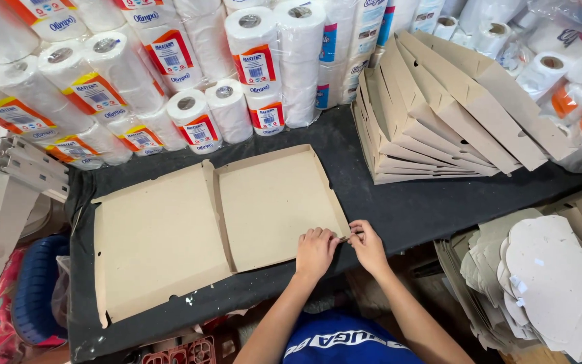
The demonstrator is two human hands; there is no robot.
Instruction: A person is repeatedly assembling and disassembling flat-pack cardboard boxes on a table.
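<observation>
The left hand (315, 251) was laid with curled fingers on the near right corner of the flat cardboard box blank (217, 226), its fingertips pressed down on the edge flap; the right hand (367, 245) was set just beside it, thumb and forefinger pinched on the small corner tab of the same blank; the two hands were nearly touching at that corner. The blank was spread open on the black table (399, 209), two square panels side by side with a crease between them, the right panel's side walls partly raised; the left panel was lying flat toward the table's left end. A stack of folded cardboard boxes (439, 121) was seen at the far right of the table, well apart from the hands; wrapped paper rolls (190, 81) were piled along the far edge behind the blank; a heap of flat cut cardboard pieces (540, 276) was placed below the table's right end, near the right forearm.
</observation>
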